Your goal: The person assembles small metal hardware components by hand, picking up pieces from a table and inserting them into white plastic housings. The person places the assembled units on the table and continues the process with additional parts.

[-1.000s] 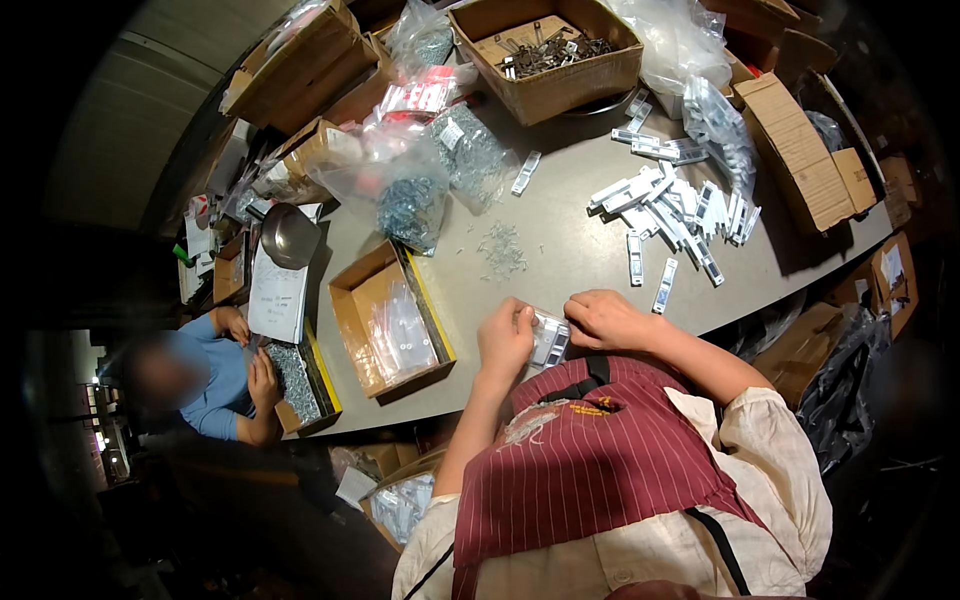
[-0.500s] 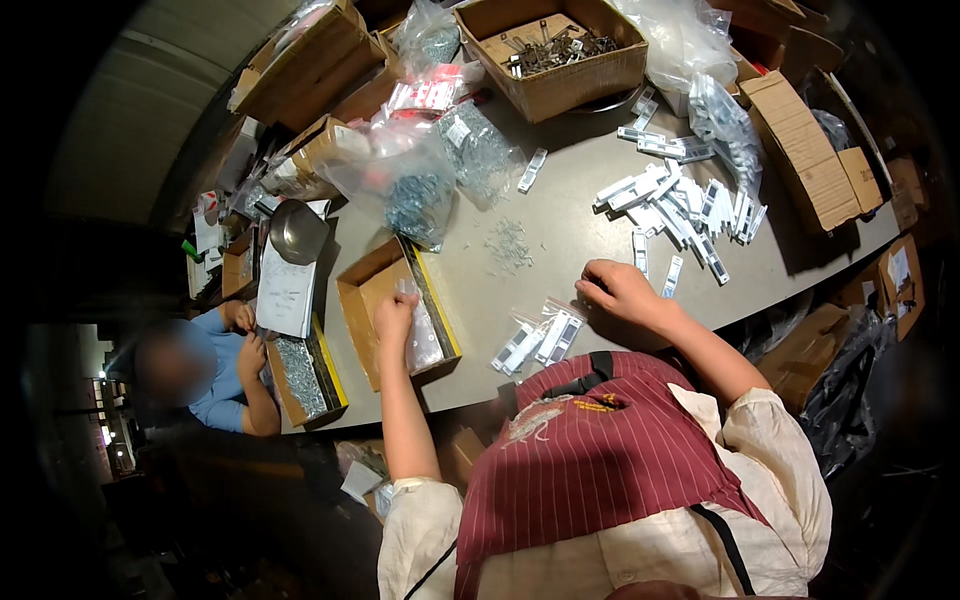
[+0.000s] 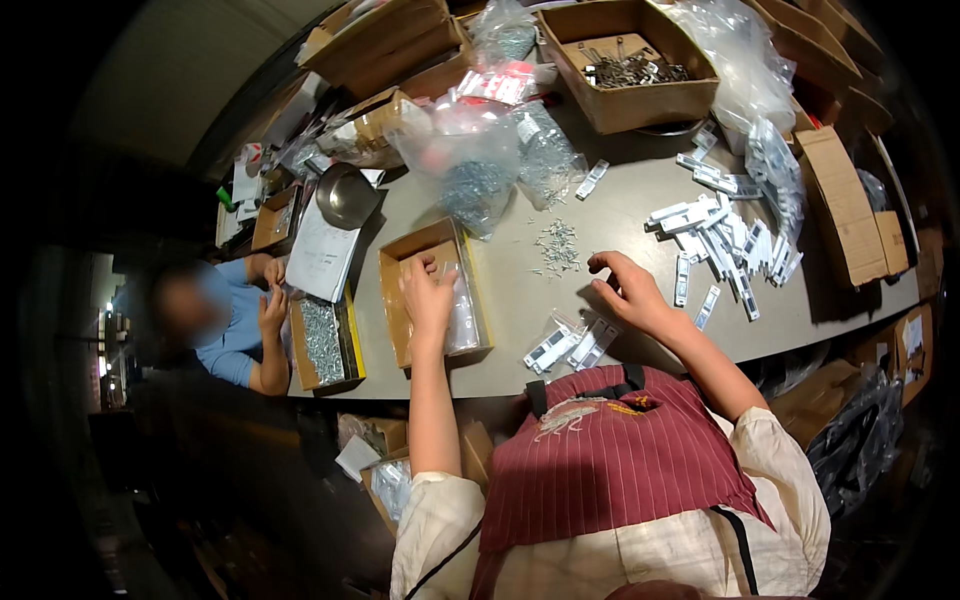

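My left hand (image 3: pixel 428 297) is inside a shallow cardboard box (image 3: pixel 393 335) with yellow edging, beside clear plastic bags (image 3: pixel 463 318). Its fingers are loosely bent and look apart, with nothing visible in them. To the right, above the table, my right hand (image 3: pixel 640 297) has thumb and forefinger spread and holds nothing. Just beyond it lies a loose pile of small screws (image 3: pixel 557 248). Between my hands, near the table's front edge, lie clear bags holding white and dark strip-shaped parts (image 3: pixel 595 343). More white parts (image 3: pixel 725 235) are heaped at the right.
Bags of screws (image 3: pixel 475 190) and a cardboard box of metal pieces (image 3: pixel 650 105) stand at the back. On the left, a metal bowl (image 3: pixel 346 196) rests on papers (image 3: pixel 322 255), near a box of screws (image 3: pixel 322 340). Beside it sits another person (image 3: pixel 225 335). An open carton (image 3: pixel 840 205) stands far right.
The whole view has shifted, moving the table rightward in the picture. My left fingers have come off a bag edge and loosened. My right thumb and forefinger have spread.
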A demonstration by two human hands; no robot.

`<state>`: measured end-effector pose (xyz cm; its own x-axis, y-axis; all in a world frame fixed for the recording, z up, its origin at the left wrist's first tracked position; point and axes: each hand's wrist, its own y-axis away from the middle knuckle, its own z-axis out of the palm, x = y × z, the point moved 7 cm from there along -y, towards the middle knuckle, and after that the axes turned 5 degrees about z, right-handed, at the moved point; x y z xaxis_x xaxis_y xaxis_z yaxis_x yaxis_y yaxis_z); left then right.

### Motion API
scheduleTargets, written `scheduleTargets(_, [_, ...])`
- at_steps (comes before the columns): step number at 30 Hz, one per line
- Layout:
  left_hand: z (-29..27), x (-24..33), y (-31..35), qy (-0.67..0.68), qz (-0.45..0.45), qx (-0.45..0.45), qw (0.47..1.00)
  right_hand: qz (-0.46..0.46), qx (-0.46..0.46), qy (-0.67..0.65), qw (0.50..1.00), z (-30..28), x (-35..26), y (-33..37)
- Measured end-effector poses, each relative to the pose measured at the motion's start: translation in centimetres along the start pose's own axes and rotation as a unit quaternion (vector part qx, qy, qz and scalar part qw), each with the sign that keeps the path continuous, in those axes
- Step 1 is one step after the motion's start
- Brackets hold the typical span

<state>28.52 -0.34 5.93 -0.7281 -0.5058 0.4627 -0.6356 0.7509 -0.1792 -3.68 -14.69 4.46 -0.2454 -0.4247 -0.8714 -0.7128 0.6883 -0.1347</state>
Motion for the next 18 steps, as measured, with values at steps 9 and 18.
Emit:
scheduleTargets(9, [6.7, -10.4, -5.0, 0.05, -0.08, -0.051, 0.994, 0.001, -0.106, 0.013, 0.994, 3.1, 0.3, -0.1])
scheduleTargets(18, [1.7, -4.0, -4.5, 0.071, 0.151, 0.186, 0.968, 0.076, -0.047, -0.019, 0.996, 1.3, 2.7, 0.7])
